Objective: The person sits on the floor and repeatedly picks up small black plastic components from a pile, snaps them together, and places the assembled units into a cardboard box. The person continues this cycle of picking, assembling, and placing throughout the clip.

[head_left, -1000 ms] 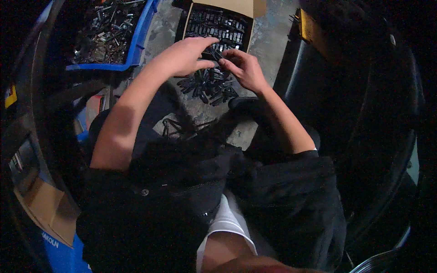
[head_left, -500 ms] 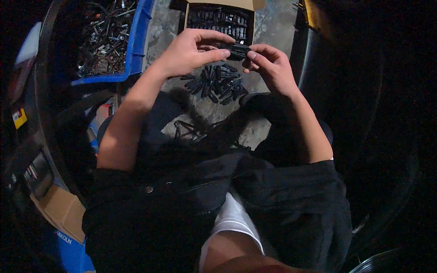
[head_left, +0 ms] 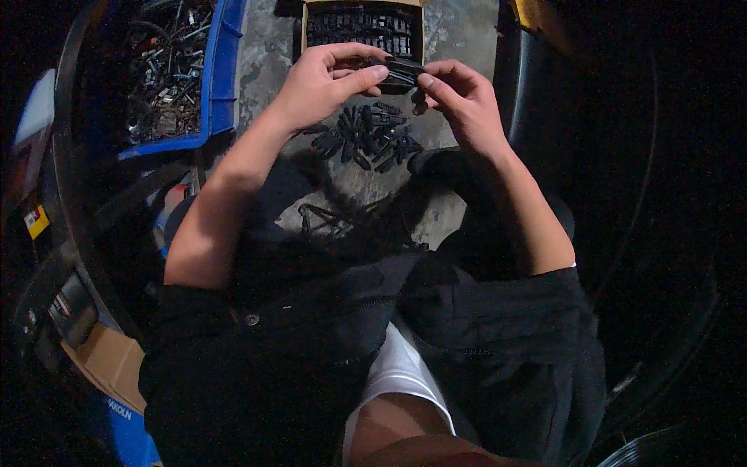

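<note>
Between my two hands is a slim, dark, elongated piece (head_left: 402, 70) with pale glints along it; its exact kind cannot be made out. Thumb and fingers of my left hand (head_left: 320, 84) pinch its left end. My right hand (head_left: 465, 103) grips the other end between thumb and fingertips. Below them, a loose heap of similar black elongated pieces (head_left: 362, 138) lies on the floor. Just beyond my hands stands an open cardboard box (head_left: 422, 27), filled with black pieces (head_left: 359, 33) set in rows.
At the far left is a blue bin (head_left: 220, 74) holding mixed metal parts (head_left: 175, 74). Thin black bars (head_left: 320, 218) lie on the concrete floor (head_left: 268, 47) between my legs. Another cardboard box (head_left: 117, 364) stands at the lower left. A yellow object (head_left: 538, 17) edges the far right.
Both hands still grip the dark piece, which has turned slightly and now slopes down to the right. The view has shifted a little, moving bin and box leftward and up.
</note>
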### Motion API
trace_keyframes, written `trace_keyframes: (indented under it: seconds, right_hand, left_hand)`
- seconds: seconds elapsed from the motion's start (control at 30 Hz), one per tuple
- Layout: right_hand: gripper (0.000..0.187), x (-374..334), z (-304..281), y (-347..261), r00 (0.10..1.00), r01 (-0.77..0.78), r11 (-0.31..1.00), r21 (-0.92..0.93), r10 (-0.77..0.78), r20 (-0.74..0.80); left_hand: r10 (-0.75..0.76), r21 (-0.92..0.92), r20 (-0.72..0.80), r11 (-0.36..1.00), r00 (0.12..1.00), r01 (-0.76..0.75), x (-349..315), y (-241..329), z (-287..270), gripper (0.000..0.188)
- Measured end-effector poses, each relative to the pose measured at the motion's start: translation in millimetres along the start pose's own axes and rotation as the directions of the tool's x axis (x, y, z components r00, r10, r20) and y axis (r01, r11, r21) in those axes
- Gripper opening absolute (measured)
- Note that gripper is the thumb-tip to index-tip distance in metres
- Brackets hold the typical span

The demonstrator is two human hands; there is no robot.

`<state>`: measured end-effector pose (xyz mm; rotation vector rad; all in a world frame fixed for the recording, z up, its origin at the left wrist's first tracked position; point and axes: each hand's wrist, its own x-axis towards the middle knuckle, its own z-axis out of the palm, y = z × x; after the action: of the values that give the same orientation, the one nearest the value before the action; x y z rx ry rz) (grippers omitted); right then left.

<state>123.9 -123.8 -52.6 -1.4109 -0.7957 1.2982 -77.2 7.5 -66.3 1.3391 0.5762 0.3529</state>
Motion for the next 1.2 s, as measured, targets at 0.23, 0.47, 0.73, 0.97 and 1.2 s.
trace_keyframes:
  seconds: [0.23, 0.47, 0.73, 0.97, 1.2]
  right_hand:
    - [0.028, -1.4, 11.4, -2.8, 0.996, 0.085, 0.996, 0.018, -0.085, -0.011]
    - [0.037, -7.2, 19.4, -11.0, 0.951, 0.296, 0.861, -0.414, -0.305, 0.046]
    - [0.036, 1.6, 4.9, -3.2, 0.898, 0.415, 0.702, -0.579, -0.419, 0.134]
    - [0.039, 4.0, 8.6, -8.0, 0.897, 0.434, 0.578, -0.691, -0.350, 0.271]
    - [0.051, 5.0, 3.6, -28.7, 0.970, 0.243, 0.539, -0.807, -0.154, 0.190]
  left_hand:
    - [-0.060, -0.126, -0.046, 0.991, 0.997, 0.054, -5.1, -4.9, 0.1, 0.031]
    - [-0.098, -0.211, -0.030, 0.973, 0.995, 0.090, -10.5, -7.1, 2.1, 0.029]
    - [-0.087, -0.033, -0.015, 0.996, 0.996, 0.087, -10.8, -6.8, 1.3, 0.027]
    - [-0.117, 0.353, -0.020, 0.928, 0.993, 0.116, -16.7, 2.5, 2.1, 0.033]
    - [-0.168, 0.286, -0.301, 0.923, 0.939, 0.257, 8.4, -59.2, -7.9, 0.034]
